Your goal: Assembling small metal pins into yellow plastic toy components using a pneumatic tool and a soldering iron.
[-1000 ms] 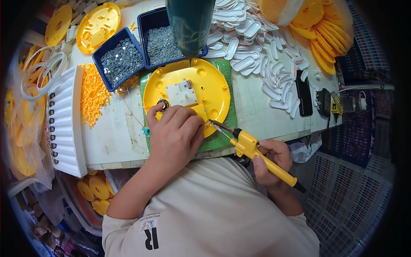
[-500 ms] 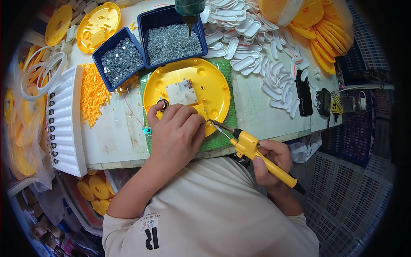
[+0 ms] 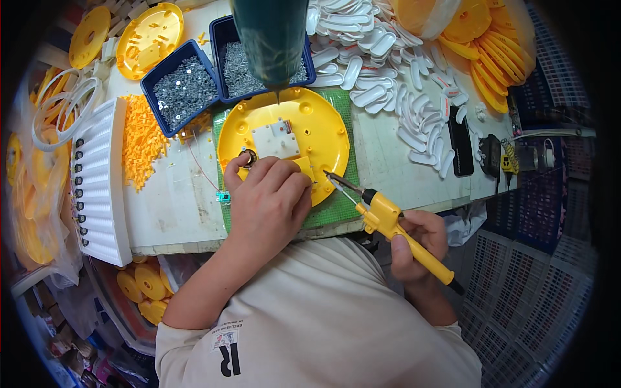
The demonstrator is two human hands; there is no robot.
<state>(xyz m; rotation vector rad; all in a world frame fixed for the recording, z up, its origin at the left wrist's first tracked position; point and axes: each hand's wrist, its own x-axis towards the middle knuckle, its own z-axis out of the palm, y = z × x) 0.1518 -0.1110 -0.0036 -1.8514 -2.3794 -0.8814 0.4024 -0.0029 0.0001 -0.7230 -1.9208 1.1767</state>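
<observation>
A round yellow plastic disc (image 3: 323, 129) lies on a green mat (image 3: 336, 207), with a white square part (image 3: 275, 139) at its centre. My left hand (image 3: 268, 200) rests on the disc's near edge, fingers curled down on it beside a small dark ring (image 3: 248, 157). A thin red wire (image 3: 202, 169) trails from there to the left. My right hand (image 3: 414, 242) grips a yellow soldering iron (image 3: 394, 226); its metal tip (image 3: 333, 178) reaches the disc next to my left fingers. A dark green hanging tool (image 3: 268, 39) points down above the disc's far edge.
Two blue trays of small metal screws (image 3: 184, 90) stand behind the disc. A heap of small orange parts (image 3: 142, 139) and a white ribbed rack (image 3: 100, 181) lie left. White oval pieces (image 3: 388, 64) and stacked yellow discs (image 3: 491, 58) fill the right; a black phone (image 3: 460, 149) lies there.
The green hanging tool has come back down above the disc after rising out of view. My hands and the soldering iron have barely shifted.
</observation>
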